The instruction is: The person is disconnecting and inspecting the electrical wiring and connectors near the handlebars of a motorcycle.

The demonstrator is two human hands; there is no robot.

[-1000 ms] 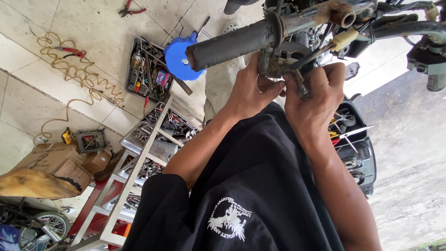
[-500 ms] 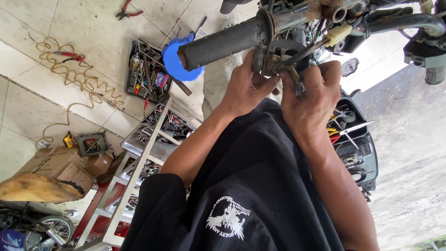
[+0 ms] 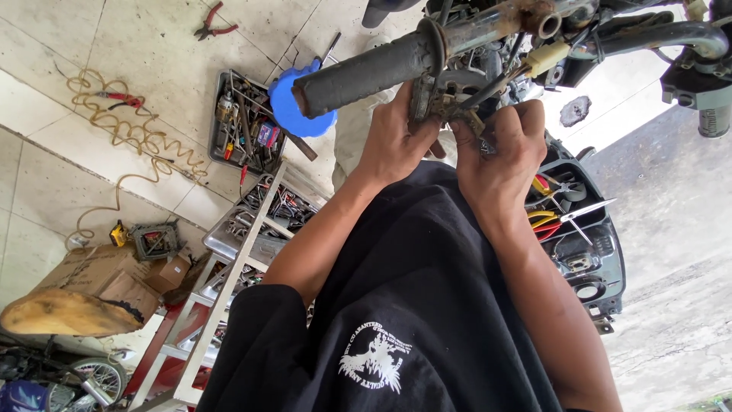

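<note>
The left hand (image 3: 398, 141) is curled around a small metal part (image 3: 450, 107) under the handlebar (image 3: 488, 23). The right hand (image 3: 499, 156) pinches the same part from the other side, fingers bent tight. The part sits just below the bar, next to the dark rubber grip (image 3: 358, 72). Wires (image 3: 496, 80) and a pale plug (image 3: 546, 58) hang beside it. Behind the grip is a blue round thing (image 3: 286, 107). A tray of tools (image 3: 244, 126) lies on the tiled floor (image 3: 114, 46), near red pliers (image 3: 213, 23).
</note>
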